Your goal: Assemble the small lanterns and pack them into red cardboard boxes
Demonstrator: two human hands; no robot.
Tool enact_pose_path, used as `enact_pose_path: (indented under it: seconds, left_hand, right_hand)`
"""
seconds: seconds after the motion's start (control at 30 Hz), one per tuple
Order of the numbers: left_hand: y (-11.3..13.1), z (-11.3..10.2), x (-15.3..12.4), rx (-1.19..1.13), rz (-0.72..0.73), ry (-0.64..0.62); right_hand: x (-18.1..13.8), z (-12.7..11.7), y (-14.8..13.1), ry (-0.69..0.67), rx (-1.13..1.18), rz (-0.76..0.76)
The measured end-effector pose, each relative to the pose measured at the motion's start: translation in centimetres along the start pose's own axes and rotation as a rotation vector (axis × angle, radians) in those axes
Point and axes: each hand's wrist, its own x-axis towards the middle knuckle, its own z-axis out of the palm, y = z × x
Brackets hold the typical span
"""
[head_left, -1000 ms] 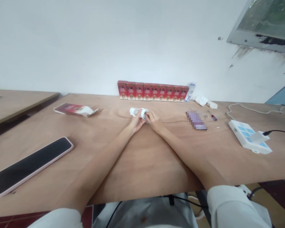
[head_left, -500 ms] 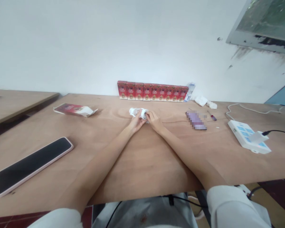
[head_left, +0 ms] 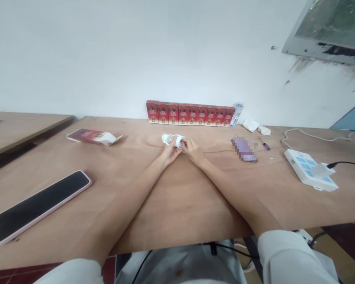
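Both my hands meet at the middle of the wooden table (head_left: 177, 205), far from me. My left hand (head_left: 169, 152) has its fingers closed around a small white plastic object (head_left: 172, 139) that lies on its side. My right hand (head_left: 193, 150) pinches the right end of the same white object. Its exact shape is too small to make out. A row of several red boxes (head_left: 191, 114) stands against the wall just behind the hands.
A phone in a pink case (head_left: 35, 205) lies at the near left. An opened red box (head_left: 93, 136) lies at the far left. To the right are a purple item (head_left: 244, 149), a small red tool (head_left: 265, 144), crumpled tissue (head_left: 251, 125) and a white power strip (head_left: 310, 169) with cables.
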Motion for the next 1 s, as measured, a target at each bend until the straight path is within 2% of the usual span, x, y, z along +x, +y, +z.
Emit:
enact_pose_path:
  seconds: [0.37,0.63,0.8,1.0]
  left_hand:
    - [-0.1,-0.3,0.3,-0.017,-0.002,0.023]
    - [-0.1,-0.5,0.5,0.055,0.089,0.069]
    - [-0.2,-1.0,1.4,0.205,0.277,0.160]
    - [1.9,-3.8,2.7,0.466,0.565,0.357]
  right_hand:
    - [0.0,-0.6,0.0,-0.046,0.156,0.114]
    - [-0.4,-0.8,0.4,0.014,0.230,0.217]
    - [-2.4,-2.6,2.4,-0.100,0.241,0.295]
    - [-3.2,-4.0,5.0,-0.232,0.209,0.319]
